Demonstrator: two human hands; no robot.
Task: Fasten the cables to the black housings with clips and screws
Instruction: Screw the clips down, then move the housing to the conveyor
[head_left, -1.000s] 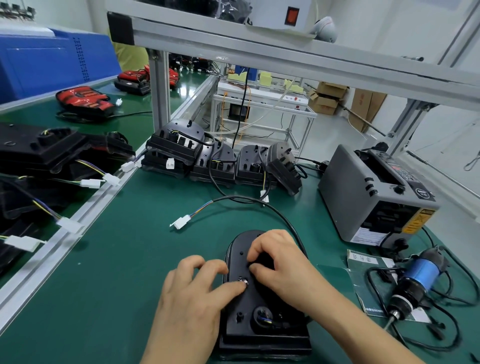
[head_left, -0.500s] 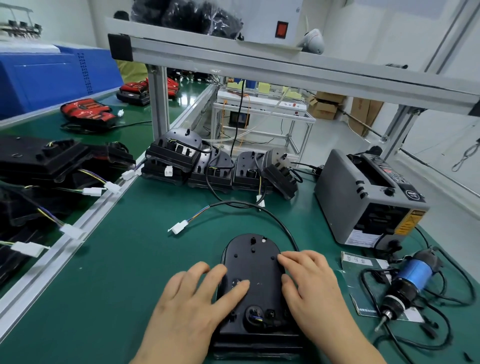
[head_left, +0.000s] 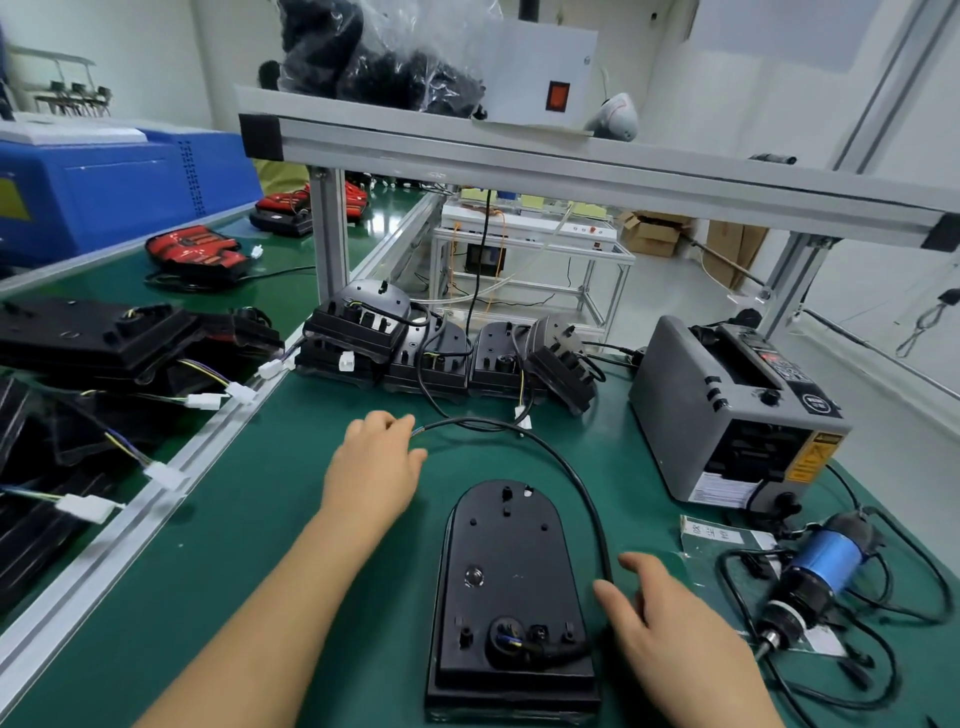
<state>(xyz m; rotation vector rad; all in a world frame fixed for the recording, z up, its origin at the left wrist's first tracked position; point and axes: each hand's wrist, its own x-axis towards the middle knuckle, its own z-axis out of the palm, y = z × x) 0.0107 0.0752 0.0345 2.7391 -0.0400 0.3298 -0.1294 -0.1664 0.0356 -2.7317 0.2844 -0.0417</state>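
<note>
Bare green mat (head_left: 249, 597) left of black housing (head_left: 506, 551); cable (head_left: 571, 467) and screwdriver (head_left: 810, 577) close at right.

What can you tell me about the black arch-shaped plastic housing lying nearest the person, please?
The black arch-shaped plastic housing lies flat on the green bench mat, rounded end away. Its top shows small holes, a round metal fitting and a socket with coloured wires. A black cable leaves the near end and arcs round its right side to the left hand. The right hand rests beside it.
</note>
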